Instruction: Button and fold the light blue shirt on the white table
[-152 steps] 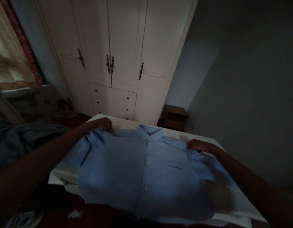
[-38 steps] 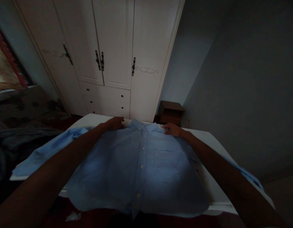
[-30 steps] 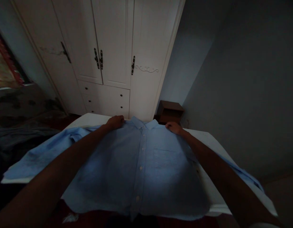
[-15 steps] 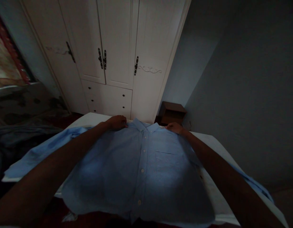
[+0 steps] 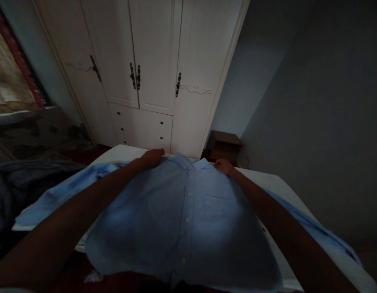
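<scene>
A light blue button-up shirt (image 5: 158, 203) lies front side up across a white table (image 5: 127, 152), its collar at the far edge and its hem hanging over the near edge. My left hand (image 5: 153, 158) grips the shoulder just left of the collar. On the other side of the collar, my right hand (image 5: 224, 166) pinches the opposite shoulder. Both sleeves stretch out sideways, partly covered by my forearms. A chest pocket and a row of buttons face up. My left fingertips are partly hidden.
Beyond the table stands a white wardrobe (image 5: 154, 57) with dark handles and drawers. A small brown cabinet (image 5: 225, 140) is in the corner by the grey wall (image 5: 313, 122). Dark clothing (image 5: 32, 179) is heaped at the left, below a patterned curtain (image 5: 11, 73).
The view has shifted slightly, so the scene sits a little further right. Both hands keep their hold at the shoulders. The right sleeve shows more beside my forearm.
</scene>
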`<action>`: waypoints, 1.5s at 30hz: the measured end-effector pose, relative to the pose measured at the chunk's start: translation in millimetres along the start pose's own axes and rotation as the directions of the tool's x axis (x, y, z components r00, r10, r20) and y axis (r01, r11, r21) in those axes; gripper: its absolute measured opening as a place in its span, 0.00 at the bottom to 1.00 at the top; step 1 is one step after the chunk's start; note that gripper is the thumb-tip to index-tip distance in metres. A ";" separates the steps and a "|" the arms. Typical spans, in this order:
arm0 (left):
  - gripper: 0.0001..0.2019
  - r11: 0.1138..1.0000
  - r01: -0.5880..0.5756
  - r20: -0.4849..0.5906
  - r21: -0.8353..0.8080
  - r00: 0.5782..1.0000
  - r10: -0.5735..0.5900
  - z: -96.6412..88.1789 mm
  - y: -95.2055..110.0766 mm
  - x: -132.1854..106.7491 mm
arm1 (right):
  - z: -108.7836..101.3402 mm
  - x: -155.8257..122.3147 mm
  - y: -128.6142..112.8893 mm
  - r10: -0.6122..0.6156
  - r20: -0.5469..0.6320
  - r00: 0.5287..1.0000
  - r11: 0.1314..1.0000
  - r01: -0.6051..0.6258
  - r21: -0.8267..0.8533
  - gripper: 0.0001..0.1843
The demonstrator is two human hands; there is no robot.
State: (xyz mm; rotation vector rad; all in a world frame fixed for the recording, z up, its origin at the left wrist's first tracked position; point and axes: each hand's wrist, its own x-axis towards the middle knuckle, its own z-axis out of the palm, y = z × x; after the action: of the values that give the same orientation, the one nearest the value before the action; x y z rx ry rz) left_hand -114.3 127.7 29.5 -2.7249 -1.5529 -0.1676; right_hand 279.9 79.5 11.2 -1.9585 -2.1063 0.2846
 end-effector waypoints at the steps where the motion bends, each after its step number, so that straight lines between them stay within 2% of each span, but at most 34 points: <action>1: 0.17 1.000 0.021 -0.019 -0.011 1.000 -0.022 -0.3 -1.2 0.6 | 2.2 0.6 -0.7 0.017 -0.003 1.000 1.000 -0.017 -0.016 0.18; 4: 0.16 0.998 0.057 -0.078 -0.040 0.995 -0.060 -1.9 -5.9 2.1 | 5.4 1.0 -2.4 0.045 -0.009 0.999 0.998 -0.045 -0.048 0.18; 8: 0.18 0.993 0.015 -0.094 -0.114 0.995 -0.026 -9.4 -21.2 -6.1 | -1.0 -3.5 -0.4 0.041 -0.022 0.999 0.997 -0.042 -0.067 0.20; 13: 0.24 0.997 -0.016 0.057 -0.078 0.998 0.020 -30.8 -44.6 -33.1 | -14.1 -17.2 8.3 0.011 -0.053 0.999 0.998 -0.014 -0.053 0.19; 16: 0.25 0.999 -0.016 0.154 -0.035 0.988 0.021 -40.1 -45.1 -45.5 | -18.9 -26.4 12.9 -0.010 -0.041 0.999 0.999 0.008 -0.040 0.17; 18: 0.22 1.000 -0.008 0.181 -0.016 0.983 0.010 -42.3 -40.8 -48.8 | -21.3 -30.6 14.8 -0.020 -0.033 0.999 0.999 0.019 -0.039 0.16; 24: 0.17 0.992 0.123 0.136 0.017 0.983 -0.125 -39.2 -34.0 -46.9 | -25.2 -29.7 15.8 -0.006 -0.049 0.999 0.999 0.003 -0.054 0.15; 31: 0.11 0.977 0.208 0.111 -0.042 0.973 -0.202 -43.8 -47.6 -52.3 | -25.2 -27.8 23.7 -0.001 0.057 0.998 1.000 0.002 -0.020 0.19; 35: 0.13 0.957 0.277 0.070 -0.081 0.960 -0.272 -44.9 -58.9 -52.0 | -24.7 -26.2 31.2 0.026 0.065 0.998 1.000 -0.025 -0.015 0.22; 40: 0.14 0.929 0.366 0.025 -0.057 0.931 -0.365 -34.3 -69.5 -53.5 | -23.1 -23.2 36.6 0.072 0.054 0.996 0.997 -0.072 -0.008 0.26; 45: 0.23 0.931 0.361 0.006 -0.050 0.932 -0.362 -32.2 -64.4 -50.3 | -34.5 -35.4 43.5 0.114 0.080 0.990 0.992 -0.118 0.035 0.31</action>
State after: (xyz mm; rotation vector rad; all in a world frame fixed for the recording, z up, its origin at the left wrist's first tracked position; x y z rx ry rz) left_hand -197.9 115.8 53.5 -2.4395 -2.0634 -0.2130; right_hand 334.3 46.6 28.8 -2.0822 -2.0195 0.4287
